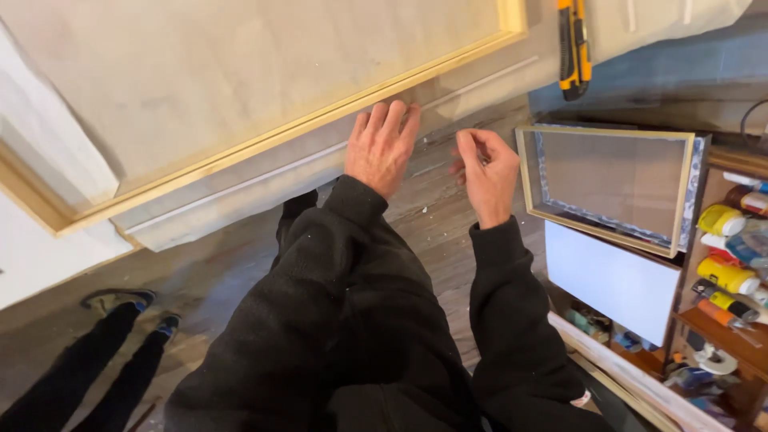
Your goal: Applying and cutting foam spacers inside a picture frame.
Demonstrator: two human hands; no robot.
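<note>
My left hand reaches forward with fingers spread, its fingertips at the lower edge of a large canvas stretched on a pale wooden frame. My right hand hovers just to the right with thumb and fingers pinched together; I cannot tell whether anything small sits between them. Both arms wear black sleeves. The big frame lies tilted across the upper left, its canvas back facing up.
A yellow-and-black utility knife lies at the top right. A smaller canvas on a wooden frame leans to the right. Shelves hold bottles and tubes. Another person's legs and shoes stand at lower left on the wooden floor.
</note>
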